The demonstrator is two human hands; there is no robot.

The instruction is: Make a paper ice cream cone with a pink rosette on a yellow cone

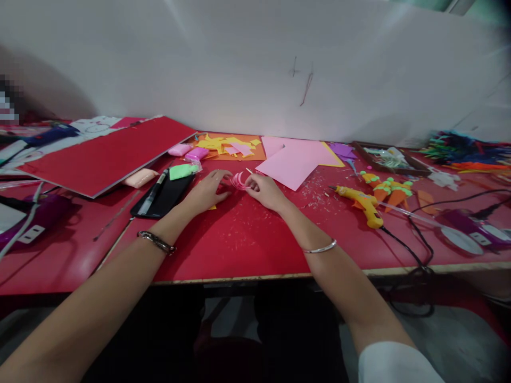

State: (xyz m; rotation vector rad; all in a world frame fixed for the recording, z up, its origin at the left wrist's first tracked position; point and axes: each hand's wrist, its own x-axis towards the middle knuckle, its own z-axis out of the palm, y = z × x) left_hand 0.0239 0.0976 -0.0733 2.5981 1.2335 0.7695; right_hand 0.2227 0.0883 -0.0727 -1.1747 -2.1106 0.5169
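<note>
A loosely curled pink paper strip (238,181) lies between my two hands, just above or on the red tabletop (239,239). My right hand (264,191) pinches its right end with thumb and fingers. A thin pale stick tip pokes up above those fingers; whether it is held too is hard to see. Beside the strip's left side is my left hand (209,190), fingers and thumb apart, with nothing visible in it. Under that hand a bit of yellow paper shows. Pink paper sheets (287,166) lie just beyond my right hand.
At left are a black phone (165,194) with a marker (154,191), a green clay pack (183,171) and a slanted red board (115,154). Yellow paper scraps (223,144) lie behind. At right are a yellow glue gun (361,205) with its cord, orange carrot-like crafts (387,190) and a tray (393,159).
</note>
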